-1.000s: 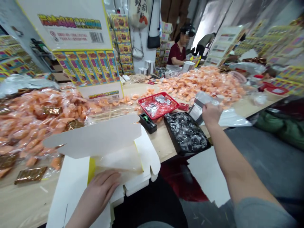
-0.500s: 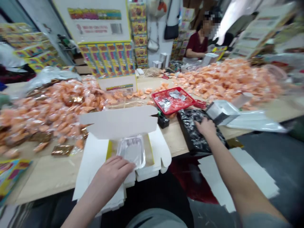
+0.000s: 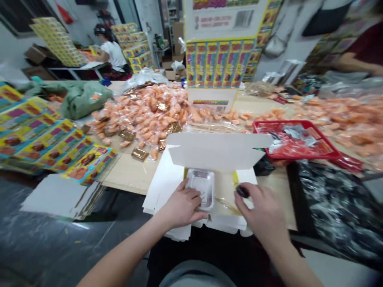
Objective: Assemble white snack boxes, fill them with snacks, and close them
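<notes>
An open white cardboard box [image 3: 215,149] lies on the table before me, its lid flap raised. Inside, at its left, sits a clear-looking shiny foil tray [image 3: 206,184]. My left hand [image 3: 184,205] grips the tray's near left side, fingers over the rim and thumb along the front edge. Above the box's right side, my right hand [image 3: 260,205] pinches a small dark rounded packet [image 3: 243,191] between thumb and fingers; its exact kind is not clear. To the right, a black box [image 3: 295,191] holds many shiny black plastic-wrapped pieces [image 3: 335,207].
A red basket [image 3: 338,153] of small packets stands behind the black pieces. Orange wrapped pieces [image 3: 155,105] are heaped behind the box, with gold sachets [image 3: 140,154] nearby. Printed yellow boxes [image 3: 54,139] stack at left, and a tall display carton [image 3: 220,63] stands behind. Two people are in the background.
My right hand has come from the black box to the white box with a small dark packet. The tray now sits at the box's left. The view has turned left.
</notes>
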### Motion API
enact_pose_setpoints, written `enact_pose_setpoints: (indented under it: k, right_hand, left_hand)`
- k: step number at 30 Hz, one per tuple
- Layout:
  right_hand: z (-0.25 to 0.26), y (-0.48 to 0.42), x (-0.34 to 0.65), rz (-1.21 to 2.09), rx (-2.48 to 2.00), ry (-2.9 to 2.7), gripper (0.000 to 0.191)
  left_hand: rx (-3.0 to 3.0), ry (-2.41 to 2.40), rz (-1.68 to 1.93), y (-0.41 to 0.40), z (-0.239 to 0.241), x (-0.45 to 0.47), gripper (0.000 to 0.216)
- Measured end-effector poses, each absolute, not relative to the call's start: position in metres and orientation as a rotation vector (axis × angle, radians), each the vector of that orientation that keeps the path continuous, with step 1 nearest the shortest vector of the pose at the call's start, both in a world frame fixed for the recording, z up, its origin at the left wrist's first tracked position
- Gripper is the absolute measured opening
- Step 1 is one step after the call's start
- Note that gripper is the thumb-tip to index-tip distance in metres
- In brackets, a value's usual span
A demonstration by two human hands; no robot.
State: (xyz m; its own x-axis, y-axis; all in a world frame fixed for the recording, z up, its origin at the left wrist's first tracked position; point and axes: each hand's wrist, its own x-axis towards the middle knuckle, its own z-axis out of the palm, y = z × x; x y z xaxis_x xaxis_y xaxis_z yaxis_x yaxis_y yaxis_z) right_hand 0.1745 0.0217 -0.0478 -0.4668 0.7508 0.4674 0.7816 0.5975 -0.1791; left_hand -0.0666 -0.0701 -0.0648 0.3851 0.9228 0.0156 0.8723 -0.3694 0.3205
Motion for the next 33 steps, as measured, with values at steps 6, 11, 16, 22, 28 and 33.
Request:
enact_pose_setpoints:
  k: [6,11,16,22,28,33]
  right_hand:
    - [-0.091,0.024,0.139,-0.295,-1.036,-2.66,0.028]
    - [-0.106,0.034,0.17,-0.278,-0.886,-2.635,0.031]
    - [-0.097,0.036,0.172,-0.121,-0.907,-2.469,0.026]
    - [-0.067,0.031,0.159,0.459,-1.006,-2.24,0.02]
    - [-0.024,0.014,0.079,1.371,-0.975,-1.996,0.043]
    - [-0.025,0.012,0.076,1.191,-0.876,-2.074,0.022]
  left_hand:
    - [2.022,2.05,0.886,-0.073,-0.071,-0.143,0.03]
    - [1.488,2.505,0.916,-0.038,-0.093,-0.269,0.04]
    - [1.304,2.475,1.085,-0.016,-0.102,-0.32,0.03]
    - [1.038,2.281,1.441,-0.042,-0.083,-0.279,0.04]
    - [1.039,1.53,1.293,-0.076,-0.046,-0.156,0.051]
    - [1.46,1.485,0.945,-0.085,-0.043,-0.141,0.054]
